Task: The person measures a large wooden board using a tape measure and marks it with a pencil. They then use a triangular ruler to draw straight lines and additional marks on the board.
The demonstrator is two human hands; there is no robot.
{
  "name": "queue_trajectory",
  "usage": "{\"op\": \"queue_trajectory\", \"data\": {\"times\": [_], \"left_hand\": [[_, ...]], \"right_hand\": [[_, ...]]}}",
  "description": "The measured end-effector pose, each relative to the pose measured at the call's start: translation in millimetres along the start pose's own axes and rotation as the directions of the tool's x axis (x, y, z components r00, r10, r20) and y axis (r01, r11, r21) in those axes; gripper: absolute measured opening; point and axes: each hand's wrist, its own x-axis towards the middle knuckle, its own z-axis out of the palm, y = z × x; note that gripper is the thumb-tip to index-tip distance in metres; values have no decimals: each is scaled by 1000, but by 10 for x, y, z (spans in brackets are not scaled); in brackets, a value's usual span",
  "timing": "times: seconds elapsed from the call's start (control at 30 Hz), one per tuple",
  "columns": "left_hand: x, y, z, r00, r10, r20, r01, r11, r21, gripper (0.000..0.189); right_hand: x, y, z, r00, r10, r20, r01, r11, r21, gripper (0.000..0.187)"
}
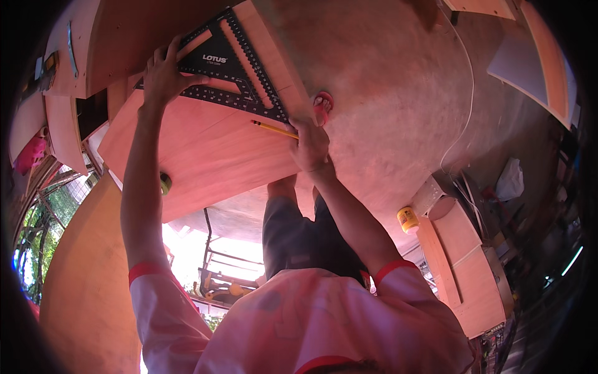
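A black triangular rafter square (215, 70), marked Lotus and with scales along its edges, lies on a reddish plywood panel (219, 140). My left hand (163, 77) grips the square at its left side, thumb across its face and fingers at the far edge. Near the square's right corner, by the panel's edge, my right hand (310, 142) holds a yellow pencil (274, 129). The pencil's dark end points left over the panel; its other end is hidden by the hand. A thin line crosses the panel below the square.
Beside my left forearm sits a green roll of tape (165, 183), partly hidden. Wooden cabinet parts (70, 51) stand at the far left. On the right are a yellow container (408, 219), a plywood box (481, 285), and a white cable (471, 93) across the concrete floor (397, 93).
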Motion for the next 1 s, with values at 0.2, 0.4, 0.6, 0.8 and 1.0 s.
{"op": "queue_trajectory", "data": {"times": [0.2, 0.4, 0.6, 0.8, 1.0], "left_hand": [[-21, 57, -50, 1000, 7, -11, -6, 999, 36, 128], [-46, 40, -45, 1000, 7, -20, -6, 1000, 19, 127], [-36, -74, 88, 994, 83, -77, -82, 997, 6, 135], [-116, -143, 168, 976, 210, -50, -202, 970, 133, 169], [-129, -87, 147, 990, 142, 10, -142, 978, 155, 169]], "right_hand": [[15, -16, -20, 1000, 18, 8, -18, 1000, 18, 24], [0, -20, 18, 999, 28, -17, -29, 999, -23, 23], [-7, -5, 33, 1000, 21, -17, -22, 1000, -21, 23], [19, -29, 31, 1000, -10, -26, 9, 1000, -9, 27], [-25, 2, -39, 991, 79, 111, -91, 990, 109, 22]]}}
